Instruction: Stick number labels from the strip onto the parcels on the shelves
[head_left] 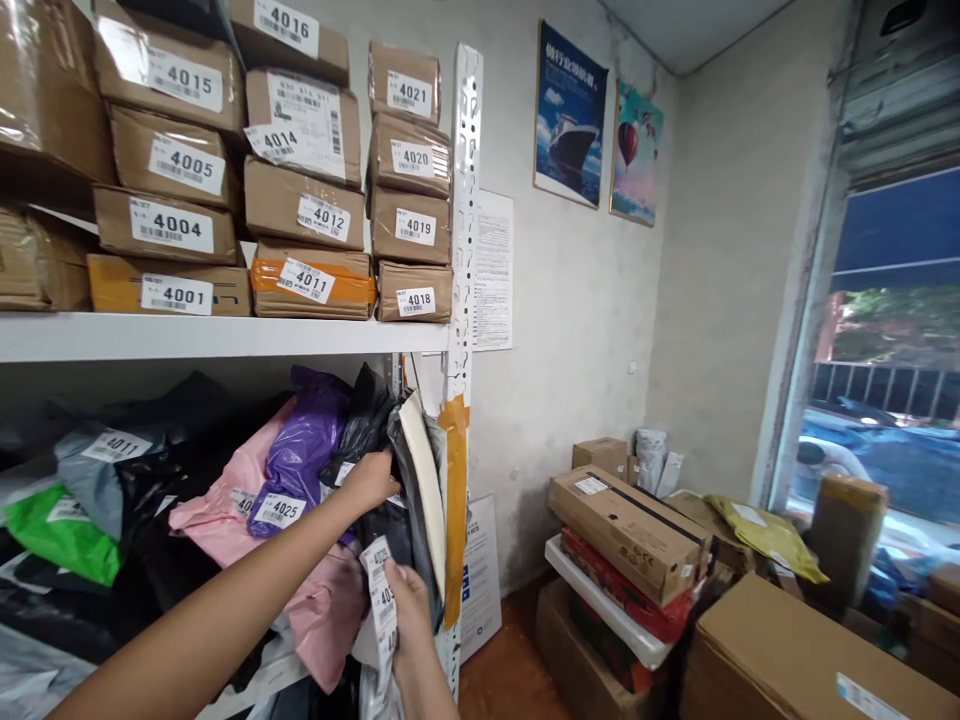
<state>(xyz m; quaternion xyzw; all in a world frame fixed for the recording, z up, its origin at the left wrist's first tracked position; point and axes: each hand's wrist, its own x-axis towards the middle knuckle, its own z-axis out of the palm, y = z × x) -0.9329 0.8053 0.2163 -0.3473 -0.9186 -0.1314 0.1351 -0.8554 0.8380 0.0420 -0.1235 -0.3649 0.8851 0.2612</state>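
Note:
My left hand [371, 482] reaches in among the bagged parcels at the right end of the lower shelf. Its fingers are bent against a black plastic parcel bag [386, 528], with a bit of white label by the fingertips. Lower down, my right hand [412, 605] pinches a strip of printed number labels [381, 600] that hangs downward. Left of my left hand lie a purple parcel bag [300, 440] labelled 4025 and a pink parcel bag [326, 610]. A cream flat parcel [424, 480] stands upright beside the shelf post.
Numbered cardboard boxes [307, 210] are stacked on the upper shelf [225, 338]. The white post [466, 200], partly wrapped in orange tape, bounds the shelf at the right. Boxes [630, 530] and a large carton [810, 650] fill the floor at the right, near a window.

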